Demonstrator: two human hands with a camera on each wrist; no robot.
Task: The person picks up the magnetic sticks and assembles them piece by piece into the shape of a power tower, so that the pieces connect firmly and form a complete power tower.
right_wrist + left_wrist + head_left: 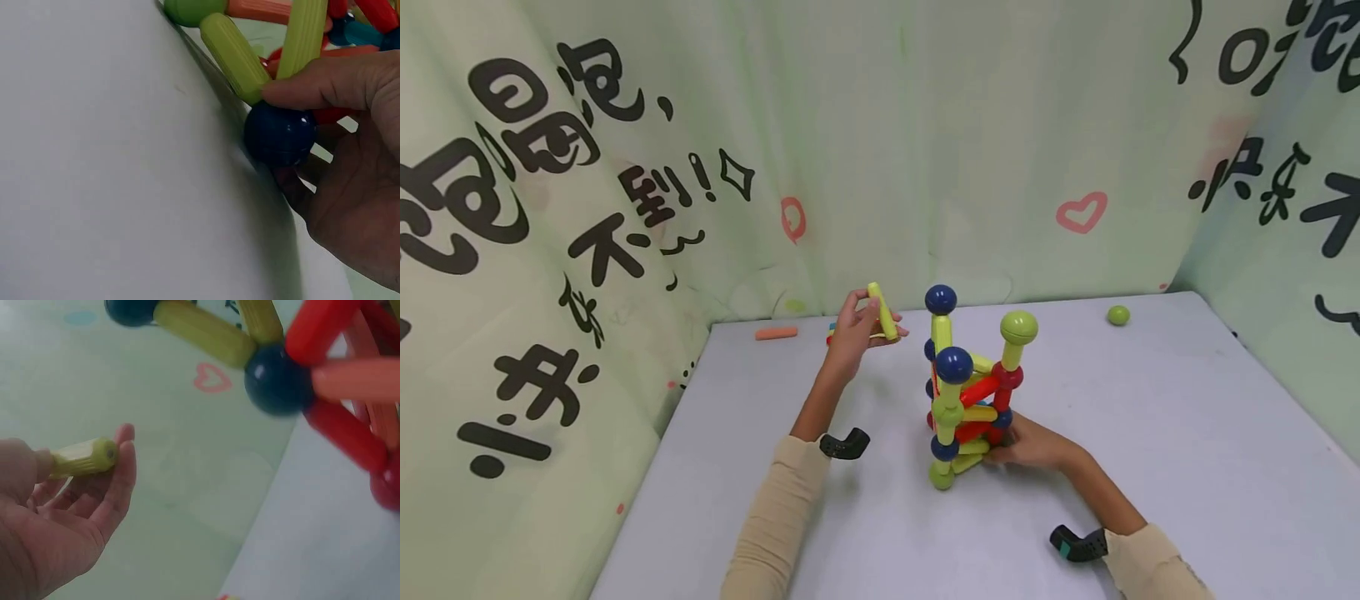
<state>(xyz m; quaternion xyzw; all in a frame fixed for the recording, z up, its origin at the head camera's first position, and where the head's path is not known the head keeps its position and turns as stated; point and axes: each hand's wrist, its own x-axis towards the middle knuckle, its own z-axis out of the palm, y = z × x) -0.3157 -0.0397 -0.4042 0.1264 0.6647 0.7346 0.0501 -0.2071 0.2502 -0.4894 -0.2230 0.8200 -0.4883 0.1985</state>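
My left hand is raised left of the structure and pinches a yellow-green magnetic rod. In the left wrist view the rod lies between the thumb and the fingers, its round end showing. A tower of rods and balls, in red, yellow-green, orange and blue, stands upright on the table. Several of its balls sit on top, among them a large green ball. Low on the tower's right side, my right hand grips a dark blue ball where rods join, its thumb over the ball's top.
An orange rod lies at the back left of the white table. Other coloured pieces are partly hidden behind my left hand. A loose green ball rests near the back right edge. A printed curtain hangs behind the table.
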